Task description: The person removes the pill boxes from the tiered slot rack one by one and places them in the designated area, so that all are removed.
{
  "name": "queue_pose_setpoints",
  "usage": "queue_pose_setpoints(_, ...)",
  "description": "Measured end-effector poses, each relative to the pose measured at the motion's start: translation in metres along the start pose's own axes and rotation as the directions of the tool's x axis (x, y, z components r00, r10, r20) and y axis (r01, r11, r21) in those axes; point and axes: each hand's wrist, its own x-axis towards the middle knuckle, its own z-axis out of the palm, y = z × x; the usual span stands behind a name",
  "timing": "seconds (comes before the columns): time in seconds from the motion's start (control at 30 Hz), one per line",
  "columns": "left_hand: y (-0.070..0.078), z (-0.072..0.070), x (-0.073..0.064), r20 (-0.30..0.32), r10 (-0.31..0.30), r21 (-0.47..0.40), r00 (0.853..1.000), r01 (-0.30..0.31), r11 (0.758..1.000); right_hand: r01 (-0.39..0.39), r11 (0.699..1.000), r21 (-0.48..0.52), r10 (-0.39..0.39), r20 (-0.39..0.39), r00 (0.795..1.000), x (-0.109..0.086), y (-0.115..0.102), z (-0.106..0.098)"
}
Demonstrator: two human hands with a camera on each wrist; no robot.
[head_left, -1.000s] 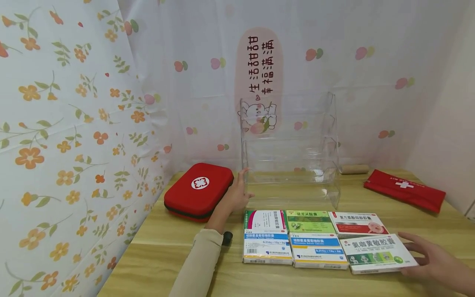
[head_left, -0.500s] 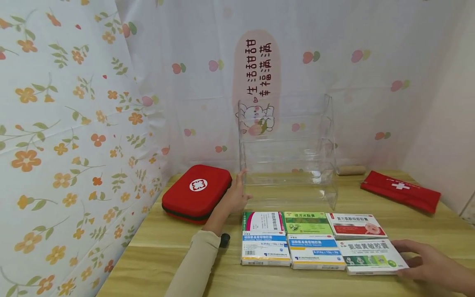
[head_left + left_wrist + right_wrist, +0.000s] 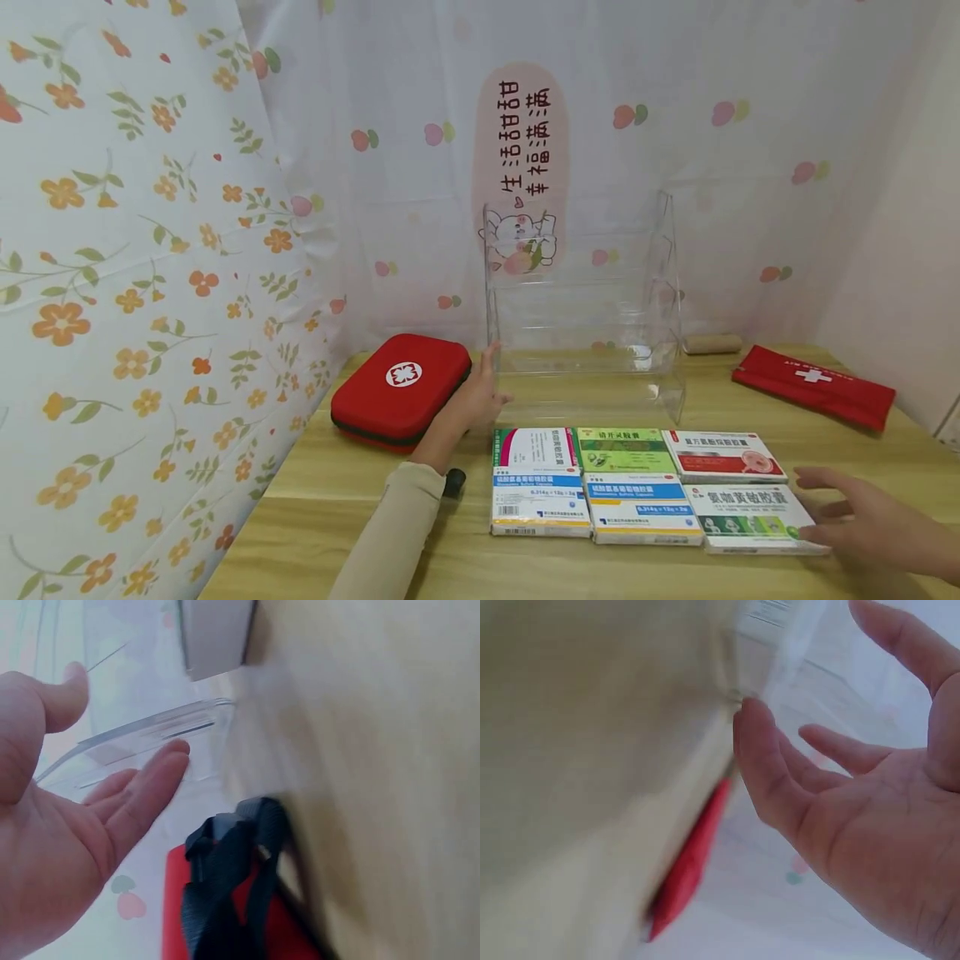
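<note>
My left hand [image 3: 482, 398] rests at the left side of a clear acrylic tiered rack [image 3: 585, 367], its fingers fairly straight; in the left wrist view the fingers [image 3: 154, 784] lie along the side panel and the thumb stands apart. My right hand [image 3: 862, 521] is beside the white-and-green medicine box [image 3: 750, 512] at the front right, fingers spread and loosely bent, holding nothing. Two blue-and-white medicine boxes [image 3: 540, 500] lie left of it. Behind them lie a white-and-magenta box [image 3: 536, 447], a green box [image 3: 626, 450] and a red-and-white box [image 3: 723, 454], forming two rows.
A red first-aid case [image 3: 401, 387] lies left of the rack, its black strap [image 3: 232, 877] showing in the left wrist view. To the right lie a red pouch [image 3: 813, 387] with a white cross and a beige roll [image 3: 712, 343]. A small black cylinder [image 3: 454, 483] is by the left sleeve.
The white-and-green box has come down flat and square beside the blue-and-white boxes. My right hand has let go of it, fingers now spread. The left hand stays at the rack.
</note>
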Motion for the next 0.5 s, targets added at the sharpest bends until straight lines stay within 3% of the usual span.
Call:
queue_pose_setpoints(0.13,0.0,-0.008,0.002,0.019,0.013,0.067,1.0,-0.014,0.998,0.097,0.991,-0.095,-0.11,-0.143,0.984,0.008,-0.024,-0.01)
queue_pose_setpoints(0.3,0.002,-0.011,0.001,-0.035,0.038,0.153,0.999,-0.032,0.988,0.195,0.978,-0.079,-0.209,-0.264,0.942,0.022,-0.061,-0.01)
queue_pose_setpoints(0.5,0.011,-0.012,-0.003,-0.113,0.092,0.185,0.989,-0.07,0.98,0.291,0.956,-0.041,-0.286,-0.355,0.89,0.038,-0.095,-0.007)
